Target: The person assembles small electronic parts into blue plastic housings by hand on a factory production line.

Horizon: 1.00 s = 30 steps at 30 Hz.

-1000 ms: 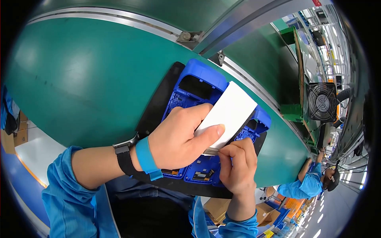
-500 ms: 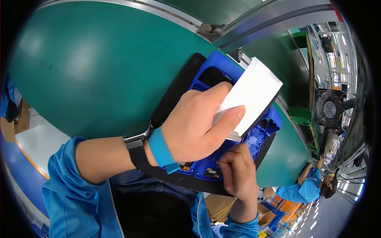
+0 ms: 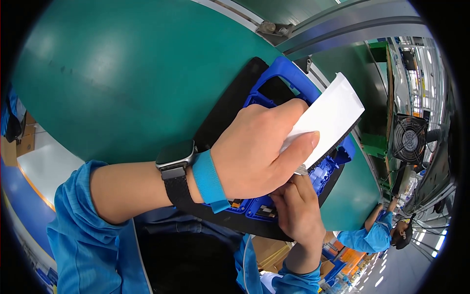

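Observation:
My left hand (image 3: 259,152) is closed around a flat white oblong piece (image 3: 333,110), thumb on top; it looks like card or paper, and a dark layer shows along its lower edge. Below it, my right hand (image 3: 301,210) has its fingers pinched together close to the white piece's near end. What those fingertips hold is hidden behind my left hand. Under both hands lies an open blue plastic housing (image 3: 306,81) with a handle-like loop at its far end and moulded compartments inside. Small dark and orange parts show in its near section.
The housing rests on a black mat (image 3: 230,98) on a green worktop (image 3: 122,88). A metal frame rail (image 3: 352,29) runs along the far side. A black fan (image 3: 410,138) stands at the right. Another person in blue (image 3: 369,237) works farther off at the right.
My left hand and the white piece have shifted slightly right in view. My right hand has risen, bringing its fingertips up under the left hand and near the white piece's end.

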Tool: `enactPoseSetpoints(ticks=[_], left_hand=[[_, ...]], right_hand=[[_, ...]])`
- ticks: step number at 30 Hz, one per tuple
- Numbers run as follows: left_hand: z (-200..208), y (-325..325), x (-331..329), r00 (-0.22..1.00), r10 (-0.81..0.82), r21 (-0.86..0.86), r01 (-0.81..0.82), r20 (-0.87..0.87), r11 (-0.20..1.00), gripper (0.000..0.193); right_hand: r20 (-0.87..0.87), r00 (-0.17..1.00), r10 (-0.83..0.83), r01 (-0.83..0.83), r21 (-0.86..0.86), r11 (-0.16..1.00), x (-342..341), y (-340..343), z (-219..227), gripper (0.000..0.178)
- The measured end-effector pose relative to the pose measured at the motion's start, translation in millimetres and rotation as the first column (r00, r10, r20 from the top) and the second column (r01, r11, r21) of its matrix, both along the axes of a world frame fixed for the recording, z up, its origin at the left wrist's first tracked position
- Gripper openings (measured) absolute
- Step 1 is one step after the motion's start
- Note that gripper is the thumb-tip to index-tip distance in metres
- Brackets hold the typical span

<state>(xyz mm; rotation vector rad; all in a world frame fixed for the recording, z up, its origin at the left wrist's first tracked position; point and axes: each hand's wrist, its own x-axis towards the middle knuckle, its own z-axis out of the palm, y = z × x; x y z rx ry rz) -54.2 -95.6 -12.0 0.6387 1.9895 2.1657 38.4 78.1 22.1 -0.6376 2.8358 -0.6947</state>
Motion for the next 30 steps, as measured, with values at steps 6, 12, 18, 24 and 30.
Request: enactPoseSetpoints(ticks=[6, 12, 18, 24, 30], left_hand=[[-2, 0, 1, 0.999, 0.019, 0.014, -0.019, -0.040, 1.000, 0.024], [-1, 2, 1, 1.000, 0.004, 0.007, -0.003, -0.026, 1.000, 0.023], [-1, 0, 0, 1.000, -0.021, -0.018, 0.021, -0.018, 1.000, 0.022], [-1, 2, 0, 1.000, -0.017, 0.006, 0.017, -0.024, 1.000, 0.022], [-2, 0, 1, 1.000, -0.015, -0.005, 0.015, -0.009, 1.000, 0.021]], right_hand=[[0.023, 1.000, -0.004, 0.003, 0.010, 1.000, -1, -2, 2, 0.019], [0.126, 0.992, -0.021, 0.016, 0.038, 0.999, -1, 0, 9, 0.022], [0.103, 0.995, -0.003, -0.004, 0.067, 0.998, -2, -2, 9, 0.021], [-0.077, 0.997, -0.012, 0.010, -0.028, 1.000, 5, 4, -4, 0.025], [-0.102, 0.995, -0.012, 0.008, -0.040, 0.999, 14, 8, -8, 0.028]])
